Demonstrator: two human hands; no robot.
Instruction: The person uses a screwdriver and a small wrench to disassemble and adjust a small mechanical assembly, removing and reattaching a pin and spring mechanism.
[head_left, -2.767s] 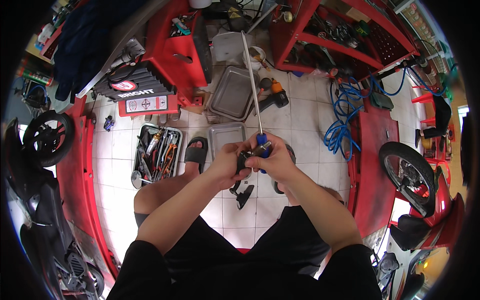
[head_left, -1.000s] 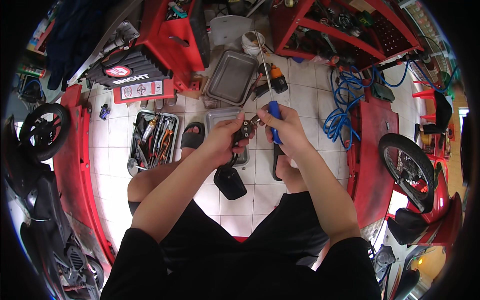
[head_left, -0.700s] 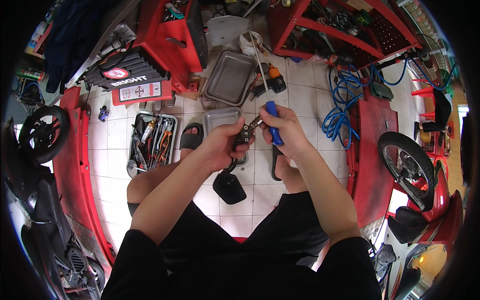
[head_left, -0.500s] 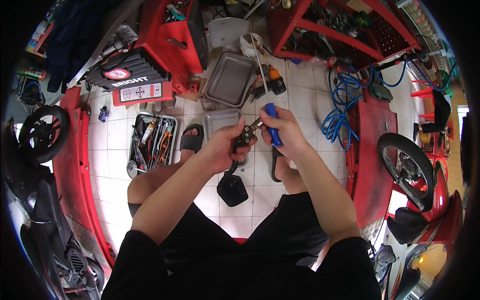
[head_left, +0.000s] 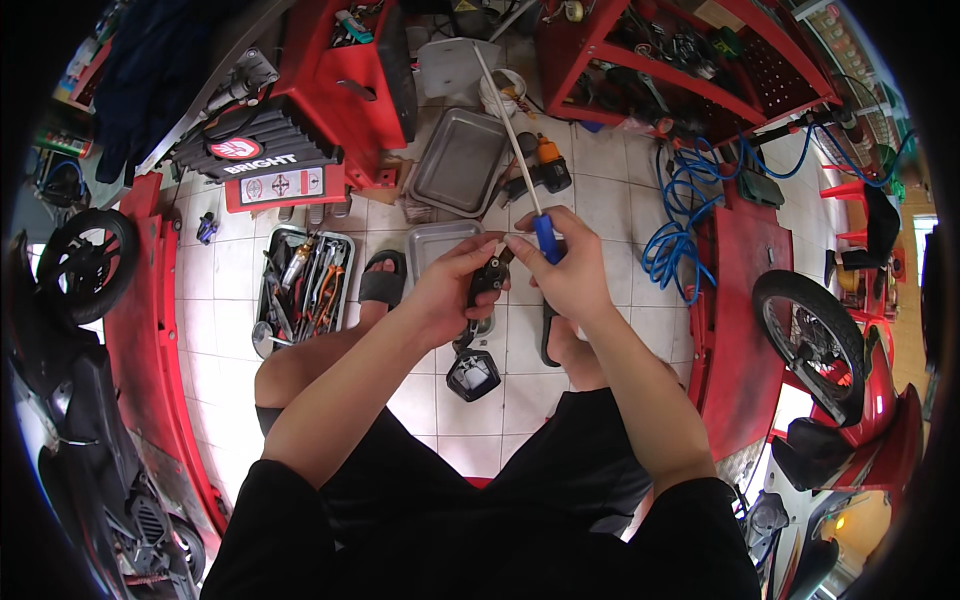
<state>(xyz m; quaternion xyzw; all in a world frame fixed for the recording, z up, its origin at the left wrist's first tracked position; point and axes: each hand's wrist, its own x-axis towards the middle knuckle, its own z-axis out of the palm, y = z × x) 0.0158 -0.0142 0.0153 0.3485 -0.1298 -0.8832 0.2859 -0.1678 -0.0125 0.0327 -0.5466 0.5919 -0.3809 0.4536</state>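
Crouched over a pale tiled floor, a mechanic in black is working with two bare hands held close together, fingertips meeting over a small dark metal bracket (head_left: 490,274). The left hand (head_left: 450,293) is gripping the bracket, fingers curling beneath it, while a black-framed mirror (head_left: 473,376) is hanging on the near side of that fist, its reflective face turning upward; the hand is hiding most of the join between them. The right hand (head_left: 572,262) is clasping a blue-handled screwdriver (head_left: 545,238) in its palm, the long shaft pointing to the far side and slightly left, as its thumb and forefinger are pinching at the bracket's far end. To the left, a tray of hand tools (head_left: 349,270) is lying beside a sandalled foot (head_left: 381,285). Farther off, two shallow metal trays (head_left: 458,160) are resting near an orange-and-black power drill (head_left: 545,176), and a blue hose (head_left: 664,262) is coiling at right beside a red platform (head_left: 750,265).
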